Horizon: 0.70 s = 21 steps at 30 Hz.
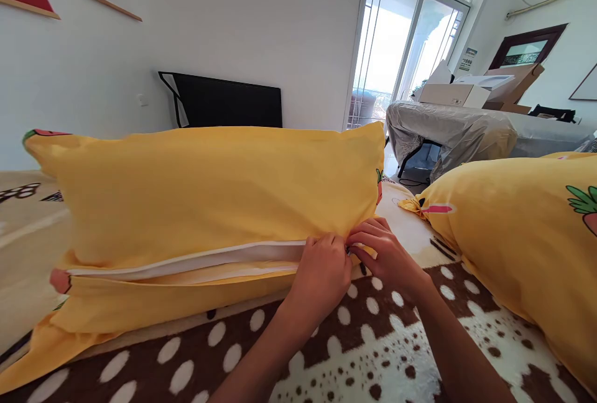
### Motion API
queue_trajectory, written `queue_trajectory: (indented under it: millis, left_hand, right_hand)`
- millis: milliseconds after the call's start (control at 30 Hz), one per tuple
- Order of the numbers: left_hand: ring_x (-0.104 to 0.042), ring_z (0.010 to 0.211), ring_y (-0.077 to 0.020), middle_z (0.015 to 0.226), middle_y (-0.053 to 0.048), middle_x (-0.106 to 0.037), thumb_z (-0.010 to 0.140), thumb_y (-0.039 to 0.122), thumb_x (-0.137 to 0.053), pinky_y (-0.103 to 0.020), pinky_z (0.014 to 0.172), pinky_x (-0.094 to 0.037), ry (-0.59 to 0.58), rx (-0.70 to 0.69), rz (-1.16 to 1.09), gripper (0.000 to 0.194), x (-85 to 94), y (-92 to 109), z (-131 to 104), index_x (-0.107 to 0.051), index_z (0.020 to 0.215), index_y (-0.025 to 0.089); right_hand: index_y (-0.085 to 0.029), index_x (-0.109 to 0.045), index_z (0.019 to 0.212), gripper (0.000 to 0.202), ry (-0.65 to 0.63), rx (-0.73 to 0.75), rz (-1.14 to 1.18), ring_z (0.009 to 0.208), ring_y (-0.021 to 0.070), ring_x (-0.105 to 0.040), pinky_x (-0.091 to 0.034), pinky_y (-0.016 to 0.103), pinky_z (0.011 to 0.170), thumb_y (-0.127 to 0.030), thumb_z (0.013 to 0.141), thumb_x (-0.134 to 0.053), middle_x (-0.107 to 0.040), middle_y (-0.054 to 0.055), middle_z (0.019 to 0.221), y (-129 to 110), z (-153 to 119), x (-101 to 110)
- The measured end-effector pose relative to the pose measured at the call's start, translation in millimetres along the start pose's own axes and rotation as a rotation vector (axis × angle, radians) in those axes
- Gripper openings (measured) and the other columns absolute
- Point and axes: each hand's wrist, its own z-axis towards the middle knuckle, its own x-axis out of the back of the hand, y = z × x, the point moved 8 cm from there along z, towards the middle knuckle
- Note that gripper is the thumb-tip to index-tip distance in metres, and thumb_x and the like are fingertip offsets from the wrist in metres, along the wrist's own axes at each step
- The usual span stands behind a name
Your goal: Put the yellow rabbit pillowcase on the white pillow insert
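Observation:
A yellow pillow point(209, 185) stands on its long side on the patterned blanket. Along its lower front runs an open slit with white zipper edges point(186, 266), and white shows inside. Near the slit's right end, my left hand point(324, 269) is closed on the cover's edge. My right hand point(385, 254) meets it there, thumb and fingers pinched together at a small dark piece that looks like the zipper pull; it is mostly hidden between the fingertips.
Another plump yellow pillow point(522, 229) lies at the right. The brown and white blanket point(373, 341) spreads in front. Behind are a black panel point(228, 101), a plastic-covered table point(448, 123) with boxes point(454, 94), and glass doors point(387, 36).

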Motion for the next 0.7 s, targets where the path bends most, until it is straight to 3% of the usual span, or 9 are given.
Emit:
queue_trajectory:
  millis: [200,400,700]
  left_hand:
    - [-0.058,0.078,-0.0217,0.087,-0.009,-0.062,0.088,0.018,-0.035,-0.032,0.066,-0.035,-0.066,0.186,-0.080,0.022,-2.2,-14.5,-0.9,-0.057,0.084,0.015]
    - [-0.056,0.071,-0.0206,0.080,-0.008,-0.062,0.088,0.023,-0.034,-0.032,0.060,-0.028,-0.067,0.242,-0.122,0.024,-0.8,-20.3,-1.7,-0.054,0.079,0.016]
    - [-0.044,0.060,-0.0155,0.067,-0.004,-0.055,0.084,0.023,-0.034,-0.030,0.058,-0.024,-0.083,0.252,-0.285,0.021,-8.1,-29.2,3.0,-0.040,0.064,0.019]
  right_hand:
    - [-0.019,-0.059,0.086,0.008,0.017,-0.018,-0.026,0.086,0.0179,-0.053,-0.037,0.034,0.082,-0.019,0.089,-0.052,-0.064,0.005,0.086,2.1,0.8,-8.0]
    - [-0.019,-0.060,0.091,0.010,0.069,0.057,-0.114,0.085,0.0181,-0.054,-0.038,0.032,0.077,-0.017,0.088,-0.051,-0.064,0.006,0.087,-3.1,-0.3,-8.0]
    - [-0.017,-0.057,0.074,0.019,0.072,0.133,-0.362,0.073,0.0175,-0.046,-0.032,0.032,0.070,-0.015,0.090,-0.047,-0.057,0.004,0.073,-15.2,1.3,-18.4]
